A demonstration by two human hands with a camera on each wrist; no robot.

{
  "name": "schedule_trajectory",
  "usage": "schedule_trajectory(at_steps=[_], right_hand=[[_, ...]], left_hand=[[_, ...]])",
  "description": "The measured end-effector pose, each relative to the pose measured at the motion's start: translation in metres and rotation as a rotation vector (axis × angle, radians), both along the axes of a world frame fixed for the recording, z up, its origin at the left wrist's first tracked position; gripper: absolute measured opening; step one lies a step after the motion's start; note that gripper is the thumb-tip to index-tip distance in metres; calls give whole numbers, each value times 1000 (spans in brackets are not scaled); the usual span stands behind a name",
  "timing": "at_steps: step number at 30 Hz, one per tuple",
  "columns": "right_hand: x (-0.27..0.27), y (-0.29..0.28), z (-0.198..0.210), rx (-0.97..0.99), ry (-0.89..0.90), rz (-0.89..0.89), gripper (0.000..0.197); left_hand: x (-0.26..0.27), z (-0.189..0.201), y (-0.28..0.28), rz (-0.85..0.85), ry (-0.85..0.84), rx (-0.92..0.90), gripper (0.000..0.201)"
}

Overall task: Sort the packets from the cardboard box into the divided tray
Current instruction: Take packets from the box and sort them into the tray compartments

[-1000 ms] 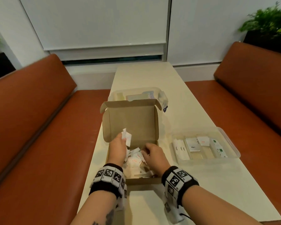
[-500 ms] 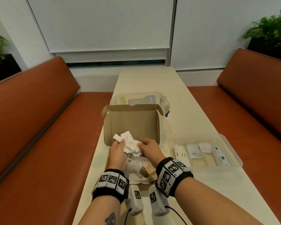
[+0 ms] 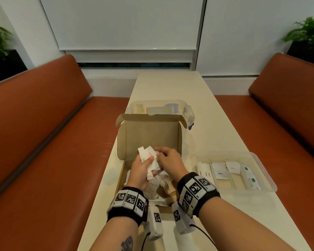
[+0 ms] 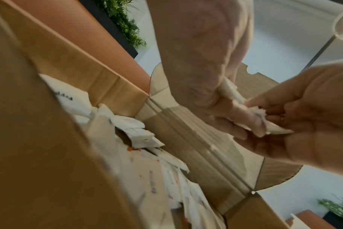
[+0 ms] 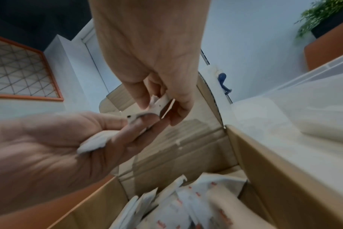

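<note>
The open cardboard box (image 3: pixel 149 134) stands on the table before me, its lid upright, with several white packets (image 3: pixel 158 183) loose inside. Above it my left hand (image 3: pixel 141 169) grips a small bunch of white packets (image 3: pixel 149 156). My right hand (image 3: pixel 168 160) meets it from the right and pinches one packet (image 5: pixel 159 105) of the bunch between thumb and fingers. The left wrist view shows both hands closed on the same bunch (image 4: pixel 260 124). To the right lies the clear divided tray (image 3: pixel 266 171), with sorted packets in its compartments.
A clear lidded plastic container (image 3: pixel 161 107) sits right behind the box lid. The narrow cream table (image 3: pixel 216 124) runs away from me between two orange benches (image 3: pixel 43 142). Bare tabletop lies behind the tray and near me on the right.
Both hands came up out of the box. The left hand gathered a bunch of packets and lifted it; the right hand moved left onto that bunch and pinched a packet.
</note>
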State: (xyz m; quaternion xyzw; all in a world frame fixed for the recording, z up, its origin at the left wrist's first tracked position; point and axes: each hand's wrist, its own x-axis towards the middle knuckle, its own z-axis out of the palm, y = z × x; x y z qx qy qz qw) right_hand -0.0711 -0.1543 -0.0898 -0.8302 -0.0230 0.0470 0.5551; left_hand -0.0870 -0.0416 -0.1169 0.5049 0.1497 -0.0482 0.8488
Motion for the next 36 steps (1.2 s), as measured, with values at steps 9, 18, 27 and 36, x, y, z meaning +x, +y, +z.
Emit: schedule_trajectory(at_steps=[9, 18, 27, 36], right_hand=[[5, -33, 29, 114, -105, -60, 11], [2, -128, 25, 301, -78, -241, 13], [-1, -212, -1, 231, -5, -320, 19], [-2, -229, -20, 305, 60, -332, 17]], left_hand=[[-4, 26, -17, -109, -121, 32, 27], [9, 33, -109, -204, -168, 80, 23], [19, 18, -183, -157, -121, 125, 20], [20, 3, -202, -137, -118, 262, 29]])
